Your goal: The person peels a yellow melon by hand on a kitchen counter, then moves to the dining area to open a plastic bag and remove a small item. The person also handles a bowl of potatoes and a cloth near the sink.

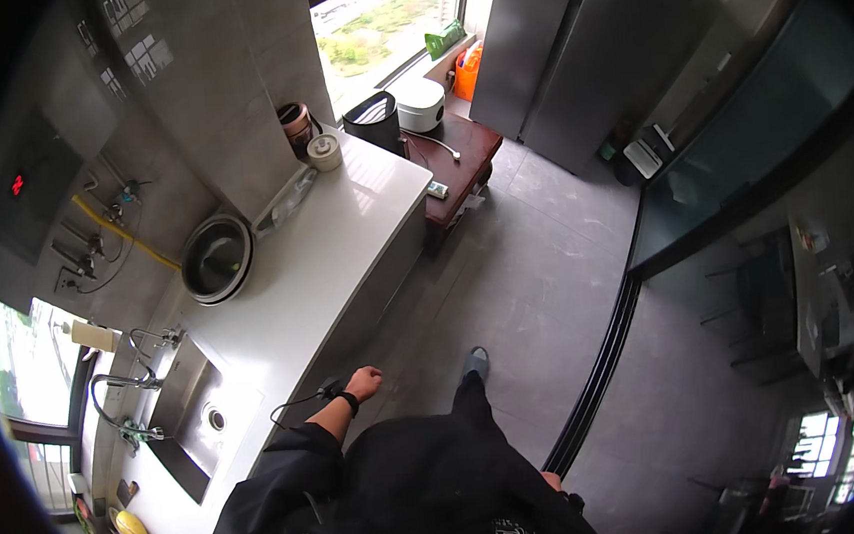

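Observation:
My left hand (365, 383) hangs beside the front edge of the white countertop (308, 291). Its fingers are curled together, and nothing shows in them. A black wristband (349, 402) circles that wrist, with a small black device (329, 389) and a thin cable on it. Low in the picture, my right hand (553, 481) shows only partly next to my dark clothing, near the sliding-door track (595, 397); its fingers are hidden. To the left of my left hand, a stainless steel sink (201, 413) with its drain visible is set into the countertop. One slippered foot (478, 363) is on the grey tiled floor.
Stacked dark basins (217, 259) and a lidded cream jar (324, 152) stand on the counter. Beyond it, a reddish-brown low table (466, 147) bears a white rice cooker (422, 104). Ahead is a grey refrigerator (605, 49); a glass sliding door (755, 136) stands right.

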`<state>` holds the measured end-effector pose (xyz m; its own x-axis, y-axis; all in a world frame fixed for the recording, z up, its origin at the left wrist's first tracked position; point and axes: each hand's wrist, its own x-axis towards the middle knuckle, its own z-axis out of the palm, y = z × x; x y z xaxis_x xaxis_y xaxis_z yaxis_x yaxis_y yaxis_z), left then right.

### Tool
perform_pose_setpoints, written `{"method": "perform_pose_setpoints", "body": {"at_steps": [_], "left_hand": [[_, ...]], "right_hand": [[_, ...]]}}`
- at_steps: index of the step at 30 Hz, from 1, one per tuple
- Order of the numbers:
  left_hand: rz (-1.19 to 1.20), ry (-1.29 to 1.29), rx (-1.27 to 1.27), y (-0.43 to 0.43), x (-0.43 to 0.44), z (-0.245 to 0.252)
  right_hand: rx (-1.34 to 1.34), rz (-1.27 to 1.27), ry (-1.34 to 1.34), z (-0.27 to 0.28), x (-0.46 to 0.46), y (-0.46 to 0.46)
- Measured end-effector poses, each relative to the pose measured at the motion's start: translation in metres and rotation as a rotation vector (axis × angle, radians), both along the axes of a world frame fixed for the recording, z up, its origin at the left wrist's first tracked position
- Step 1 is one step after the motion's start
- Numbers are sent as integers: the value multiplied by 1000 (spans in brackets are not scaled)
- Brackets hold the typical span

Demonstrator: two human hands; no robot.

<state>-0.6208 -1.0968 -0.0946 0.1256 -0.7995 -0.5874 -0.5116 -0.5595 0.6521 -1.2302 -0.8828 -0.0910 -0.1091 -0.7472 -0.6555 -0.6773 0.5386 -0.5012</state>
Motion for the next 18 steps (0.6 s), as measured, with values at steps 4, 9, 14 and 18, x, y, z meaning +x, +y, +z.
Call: {"method": "perform_pose_setpoints", "body": {"at_steps": [4, 9, 14, 18], "left_hand": [[18, -133, 153, -25, 7, -16], [274, -63, 284, -41, -14, -6], [487, -80, 288, -69, -68, 11], [485, -83, 354, -132, -89, 5]], "right_hand": [[255, 185, 74, -30, -54, -170], [-149, 126, 322, -35, -72, -442], [-383, 298, 162, 8, -12, -681], [-244, 238, -96, 12, 70, -816]]}}
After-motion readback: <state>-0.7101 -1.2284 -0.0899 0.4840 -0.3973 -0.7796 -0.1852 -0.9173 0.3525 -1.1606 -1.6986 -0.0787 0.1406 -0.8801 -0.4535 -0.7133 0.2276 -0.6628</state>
